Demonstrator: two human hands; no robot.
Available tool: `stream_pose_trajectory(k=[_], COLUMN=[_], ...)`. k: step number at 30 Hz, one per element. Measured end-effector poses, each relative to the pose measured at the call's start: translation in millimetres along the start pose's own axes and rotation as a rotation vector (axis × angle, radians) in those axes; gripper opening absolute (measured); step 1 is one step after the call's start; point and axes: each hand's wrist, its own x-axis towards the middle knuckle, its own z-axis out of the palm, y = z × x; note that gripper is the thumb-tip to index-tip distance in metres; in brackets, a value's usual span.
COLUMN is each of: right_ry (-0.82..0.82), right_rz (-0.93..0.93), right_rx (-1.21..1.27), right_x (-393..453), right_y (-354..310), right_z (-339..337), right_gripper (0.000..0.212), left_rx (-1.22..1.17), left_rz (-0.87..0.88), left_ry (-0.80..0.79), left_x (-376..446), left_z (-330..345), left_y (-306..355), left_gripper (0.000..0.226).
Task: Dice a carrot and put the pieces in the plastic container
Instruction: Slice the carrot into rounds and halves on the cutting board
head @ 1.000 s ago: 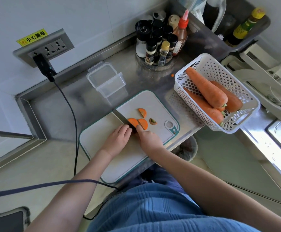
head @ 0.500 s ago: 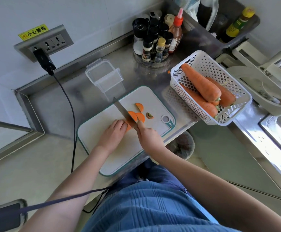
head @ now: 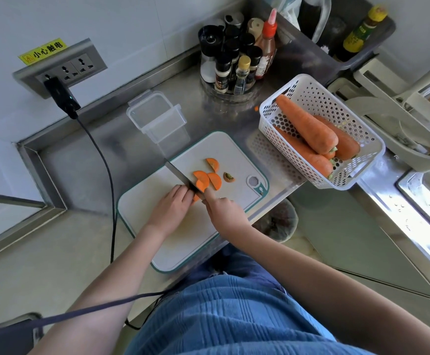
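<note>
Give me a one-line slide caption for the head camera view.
Right hand slices carrot with knife on cutting board; left hand steadies it.

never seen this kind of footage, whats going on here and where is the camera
The camera sits on a person's head, looking down at their two bare hands; there is no robot. On the steel counter lies a white cutting board with a teal rim. The right hand grips a dark-bladed kitchen knife, cutting an orange carrot piece that the left hand steadies. Half-moon carrot slices lie beside it. Behind stands a clear plastic container, empty. At right, a white perforated basket holds whole carrots.
</note>
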Motion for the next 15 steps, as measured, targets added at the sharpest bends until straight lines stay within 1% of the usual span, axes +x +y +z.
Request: stream_pose_trajectory(k=[4, 8, 12, 15], right_ry=[-0.012, -0.019, -0.023, -0.028], right_rz=[-0.017, -0.019, -0.014, -0.010], right_rx=[-0.033, -0.063, -0.104, -0.108], right_x=[2, 3, 2, 5], right_y=[2, 4, 1, 1], right_z=[3, 7, 13, 15], right_gripper=[0.027, 0.025, 0.028, 0.025], left_rx=[-0.013, -0.013, 0.002, -0.021], left_rz=[0.025, 0.041, 0.063, 0.064], left_ry=[0.042, 0.040, 0.059, 0.058], left_x=[1, 0, 0, -1], left_z=[-2, -1, -5, -6], left_y=[1, 0, -1, 0], left_gripper=[0.011, 0.010, 0.020, 0.020])
